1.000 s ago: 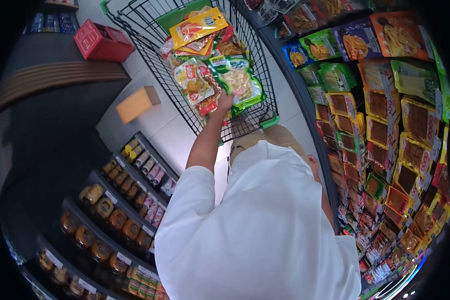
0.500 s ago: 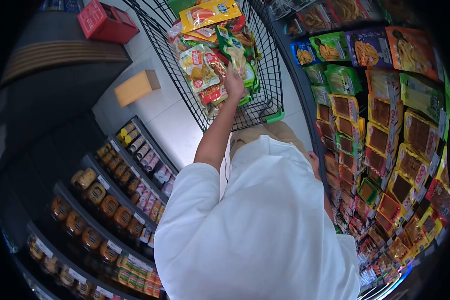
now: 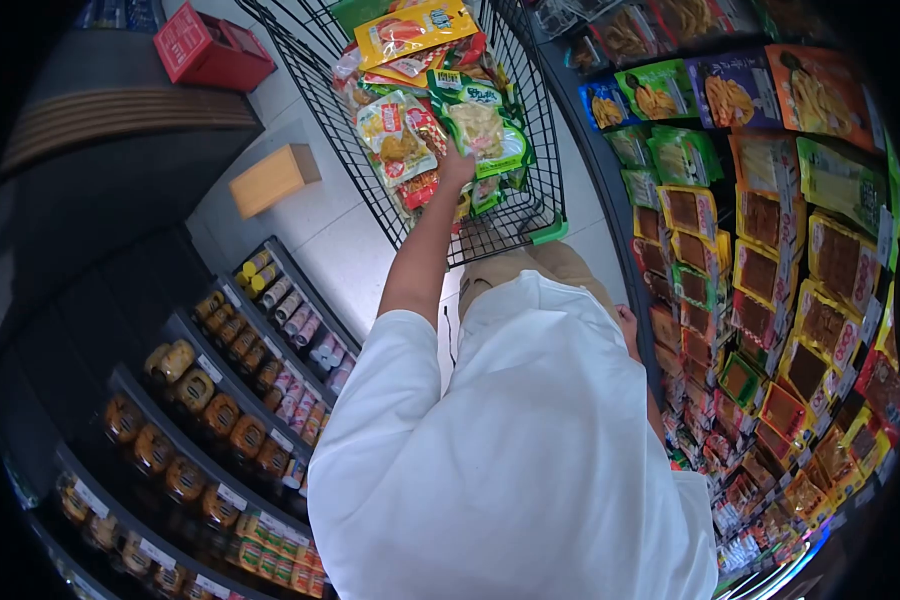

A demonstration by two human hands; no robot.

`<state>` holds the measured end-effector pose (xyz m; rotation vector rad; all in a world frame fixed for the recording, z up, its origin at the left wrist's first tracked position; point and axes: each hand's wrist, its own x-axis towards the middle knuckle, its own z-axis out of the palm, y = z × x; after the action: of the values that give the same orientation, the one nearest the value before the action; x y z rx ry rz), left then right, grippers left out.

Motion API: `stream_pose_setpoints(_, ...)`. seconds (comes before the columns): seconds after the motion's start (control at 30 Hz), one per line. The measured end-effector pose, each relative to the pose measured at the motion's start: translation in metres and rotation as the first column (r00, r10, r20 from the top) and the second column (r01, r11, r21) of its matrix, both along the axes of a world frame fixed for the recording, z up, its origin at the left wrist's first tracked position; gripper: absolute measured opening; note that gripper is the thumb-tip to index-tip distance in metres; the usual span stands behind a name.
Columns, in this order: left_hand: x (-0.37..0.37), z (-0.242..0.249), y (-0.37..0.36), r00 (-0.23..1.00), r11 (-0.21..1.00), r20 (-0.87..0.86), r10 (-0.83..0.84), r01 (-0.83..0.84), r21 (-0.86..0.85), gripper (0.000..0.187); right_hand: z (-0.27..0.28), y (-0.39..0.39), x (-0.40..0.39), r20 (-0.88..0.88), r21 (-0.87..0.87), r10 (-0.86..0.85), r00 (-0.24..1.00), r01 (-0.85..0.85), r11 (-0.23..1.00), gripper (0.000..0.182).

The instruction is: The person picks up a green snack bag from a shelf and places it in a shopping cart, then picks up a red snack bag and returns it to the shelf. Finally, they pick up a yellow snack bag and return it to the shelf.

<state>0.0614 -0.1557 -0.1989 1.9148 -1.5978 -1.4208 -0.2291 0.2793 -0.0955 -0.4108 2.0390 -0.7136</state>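
In the head view, my left hand reaches into a black wire shopping cart and has its fingers closed on the lower left edge of a green snack packet. The packet lies face up on a heap of other bags. Beside it on the left is a white and red snack bag, and above lies a yellow snack packet. My right hand hangs at my side near the right shelves, partly hidden by my shirt; its fingers are hard to make out.
On the right, a display rack full of packaged snacks runs close to my side. Shelves of jars and cans stand on the left. A wooden block and a red box lie beyond them near the cart.
My left hand has moved slightly left and down. The green packet has turned from tilted to lying flatter, its front now facing up. My right hand stays at my side.
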Motion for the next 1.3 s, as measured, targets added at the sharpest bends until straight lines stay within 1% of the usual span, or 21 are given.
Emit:
stream_pose_setpoints(0.07, 0.02, -0.019, 0.009, 0.996, 1.0, -0.094, 0.008, -0.009, -0.014, 0.056, 0.0, 0.001, 0.001, -0.009, -0.022, 0.003, 1.0, -0.003, 1.0, 0.017)
stream_pose_setpoints(0.1, 0.026, -0.026, 0.012, 0.982, 0.997, -0.175, 0.07, -0.064, 0.042, 0.053, -0.006, 0.006, 0.0, 0.012, -0.054, -0.015, 1.0, 0.015, 0.998, 0.017)
stream_pose_setpoints(0.17, 0.038, -0.039, 0.018, 0.925, 0.973, -0.32, 0.204, -0.158, 0.166, 0.047, -0.009, 0.012, 0.0, 0.019, -0.069, -0.026, 0.999, 0.028, 0.997, 0.017)
stream_pose_setpoints(0.23, 0.049, -0.061, 0.021, 0.832, 0.875, -0.315, 0.457, -0.357, 0.326, 0.04, -0.003, 0.009, 0.001, -0.009, -0.036, -0.015, 1.0, 0.014, 0.999, 0.018)
stream_pose_setpoints(0.27, 0.057, -0.084, 0.021, 0.765, 0.8, -0.296, 0.573, -0.444, 0.403, 0.037, -0.002, 0.01, 0.002, 0.003, -0.025, -0.034, 0.999, 0.034, 0.999, 0.018)
stream_pose_setpoints(0.3, 0.055, -0.081, 0.021, 0.702, 0.696, -0.19, 0.687, -0.559, 0.45, 0.035, -0.003, 0.012, 0.001, 0.014, -0.014, -0.054, 0.998, 0.054, 0.998, 0.018)
stream_pose_setpoints(0.37, 0.047, -0.029, 0.03, 0.511, 0.392, 0.141, 0.848, -0.783, 0.483, 0.032, -0.005, 0.017, -0.001, 0.031, -0.009, -0.084, 0.996, 0.085, 0.996, 0.018)
stream_pose_setpoints(0.4, 0.046, -0.018, 0.035, 0.39, 0.256, 0.205, 0.898, -0.841, 0.477, 0.031, -0.005, 0.019, -0.001, 0.037, -0.016, -0.095, 0.995, 0.096, 0.995, 0.018)
stream_pose_setpoints(0.5, 0.056, -0.068, 0.057, 0.02, -0.047, 0.101, 0.995, -0.785, 0.618, 0.03, 0.0, 0.022, 0.0, 0.02, -0.045, -0.092, 0.996, 0.092, 0.995, 0.018)
stream_pose_setpoints(0.57, 0.082, -0.147, 0.071, 0.038, -0.028, 0.067, 0.997, -0.626, 0.78, 0.029, 0.006, 0.023, 0.0, 0.012, -0.046, -0.083, 0.996, 0.084, 0.995, 0.017)
stream_pose_setpoints(0.6, 0.09, -0.168, 0.075, 0.041, -0.019, 0.048, 0.998, -0.535, 0.845, 0.028, 0.007, 0.024, 0.0, 0.015, -0.038, -0.081, 0.997, 0.082, 0.996, 0.017)
stream_pose_setpoints(0.63, 0.092, -0.136, 0.071, 0.07, 0.006, 0.032, 0.997, -0.489, 0.872, 0.021, 0.007, 0.025, -0.001, 0.019, -0.03, -0.078, 0.997, 0.079, 0.996, 0.017)
stream_pose_setpoints(0.7, 0.087, -0.107, 0.066, 0.006, -0.008, 0.013, 1.0, -0.519, 0.855, 0.019, 0.006, 0.027, -0.002, 0.031, -0.012, -0.118, 0.993, 0.118, 0.993, 0.016)
stream_pose_setpoints(0.83, 0.088, -0.11, 0.066, -0.054, -0.093, 0.075, 0.996, -0.538, 0.838, 0.019, 0.005, 0.026, -0.005, 0.099, 0.009, -0.171, 0.98, 0.171, 0.985, 0.015)
stream_pose_setpoints(0.93, 0.085, -0.101, 0.07, 0.131, 0.098, -0.02, 0.991, -0.622, 0.777, 0.017, 0.005, 0.023, -0.007, 0.053, -0.015, -0.103, 0.993, 0.104, 0.994, 0.015)
stream_pose_setpoints(0.97, 0.085, -0.091, 0.067, 0.156, 0.132, -0.045, 0.987, -0.61, 0.782, 0.013, 0.004, 0.022, -0.008, 0.057, -0.019, -0.1, 0.993, 0.101, 0.995, 0.015)
stream_pose_setpoints(1.07, 0.082, -0.065, 0.063, 0.134, 0.095, -0.006, 0.991, -0.667, 0.739, 0.014, -0.001, 0.019, -0.01, 0.06, -0.017, -0.069, 0.996, 0.07, 0.997, 0.014)
stream_pose_setpoints(1.1, 0.076, -0.028, 0.064, 0.181, 0.148, -0.022, 0.983, -0.72, 0.678, 0.014, 0.001, 0.014, -0.011, 0.051, -0.004, -0.046, 0.998, 0.046, 0.999, 0.014)
stream_pose_setpoints(1.2, 0.086, -0.033, 0.08, 0.334, 0.348, -0.127, 0.934, -0.768, 0.537, 0.019, -0.008, 0.004, -0.012, 0.068, -0.045, -0.002, 0.998, 0.005, 0.999, 0.015)
stream_pose_setpoints(1.23, 0.087, -0.034, 0.086, 0.329, 0.369, -0.168, 0.929, -0.795, 0.482, 0.019, -0.011, 0.004, -0.016, 0.079, -0.066, 0.01, 0.997, -0.005, 0.998, 0.015)
stream_pose_setpoints(1.3, 0.09, -0.022, 0.099, 0.49, 0.496, -0.126, 0.863, -0.772, 0.397, 0.017, -0.013, -0.001, -0.02, 0.02, -0.05, 0.082, 0.996, -0.081, 0.995, 0.014)
